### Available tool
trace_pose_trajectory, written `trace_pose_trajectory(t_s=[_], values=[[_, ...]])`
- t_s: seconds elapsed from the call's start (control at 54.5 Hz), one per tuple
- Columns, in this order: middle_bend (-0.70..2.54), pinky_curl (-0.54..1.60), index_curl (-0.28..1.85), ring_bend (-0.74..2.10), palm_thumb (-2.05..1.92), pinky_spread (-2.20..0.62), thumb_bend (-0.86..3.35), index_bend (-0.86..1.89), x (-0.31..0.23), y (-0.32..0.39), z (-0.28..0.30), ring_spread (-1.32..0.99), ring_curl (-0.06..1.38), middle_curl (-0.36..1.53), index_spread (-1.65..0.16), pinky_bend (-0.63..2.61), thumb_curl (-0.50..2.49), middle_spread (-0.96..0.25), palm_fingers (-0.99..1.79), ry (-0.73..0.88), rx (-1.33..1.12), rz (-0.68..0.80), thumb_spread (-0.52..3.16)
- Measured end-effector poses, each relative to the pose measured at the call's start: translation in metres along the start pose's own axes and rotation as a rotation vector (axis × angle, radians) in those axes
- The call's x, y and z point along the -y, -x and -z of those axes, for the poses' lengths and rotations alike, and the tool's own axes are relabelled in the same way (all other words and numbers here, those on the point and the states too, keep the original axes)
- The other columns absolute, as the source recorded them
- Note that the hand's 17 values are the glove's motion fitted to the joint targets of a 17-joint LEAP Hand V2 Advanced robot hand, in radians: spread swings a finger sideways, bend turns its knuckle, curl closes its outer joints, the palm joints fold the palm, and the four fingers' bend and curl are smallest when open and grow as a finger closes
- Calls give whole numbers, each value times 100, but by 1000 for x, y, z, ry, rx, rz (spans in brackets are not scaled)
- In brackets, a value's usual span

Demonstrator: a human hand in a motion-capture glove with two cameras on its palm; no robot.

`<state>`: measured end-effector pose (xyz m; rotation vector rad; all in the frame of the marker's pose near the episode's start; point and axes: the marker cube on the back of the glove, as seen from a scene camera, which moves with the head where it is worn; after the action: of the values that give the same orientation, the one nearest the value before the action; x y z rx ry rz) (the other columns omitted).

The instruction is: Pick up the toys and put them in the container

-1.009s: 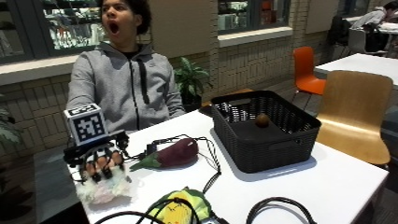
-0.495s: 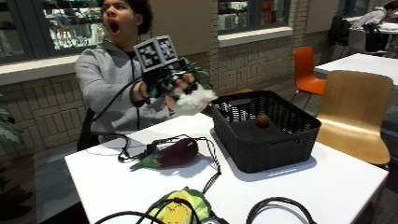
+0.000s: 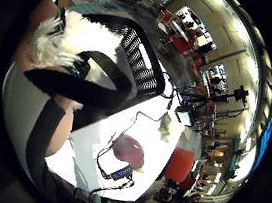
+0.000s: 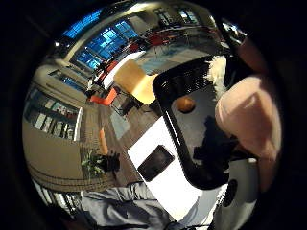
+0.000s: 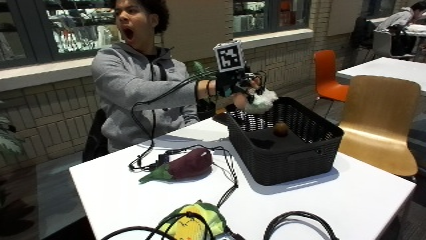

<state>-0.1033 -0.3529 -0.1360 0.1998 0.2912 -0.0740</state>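
While the white fluffy toy [image 5: 261,101] hangs above the near rim of the black basket [image 5: 286,155], the risk is a short drop; let go here and, by my judgement, it could catch the wall and fall to the white table [image 5: 353,192] instead of inside; its fur snagging on the glove straps could also delay the fall; the toy sits under the palm of the gloved right hand [image 5: 238,86], whose fingers curl round it from above, so the hand is grasping it; a small brown toy [image 5: 281,129] already lies on the basket floor; out on the table wait an aubergine plush [image 5: 188,164] among black cables and a corn plush [image 5: 193,221] at the front edge
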Motion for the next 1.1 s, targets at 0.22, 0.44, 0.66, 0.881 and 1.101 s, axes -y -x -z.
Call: trace_pose_trajectory(t_s=[0.22, 0.44, 0.66, 0.881, 1.101], values=[[34, 43, 72, 59, 60, -8, 11, 27, -5, -9, -22, -20, 40, 61, -33, 117, 78, -15, -10, 190, -37, 82, 111], [13, 38, 41, 27, 16, 5, -5, 2, -37, -37, 2, -6, 29, 46, -28, 112, 54, 3, -35, 159, 7, 59, 118], [16, 34, 28, 27, 12, 8, -2, 5, -96, -131, -2, -4, 30, 41, -27, 101, 46, 6, -20, 243, -56, -91, 122], [17, 33, 21, 30, 13, 8, -1, 7, -159, -208, -46, -4, 32, 39, -26, 99, 41, 6, -16, 385, 121, -238, 125], [17, 34, 15, 31, 15, 8, -1, 4, -205, -219, -106, -3, 33, 37, -26, 102, 38, 7, -20, 510, 188, -215, 124]])
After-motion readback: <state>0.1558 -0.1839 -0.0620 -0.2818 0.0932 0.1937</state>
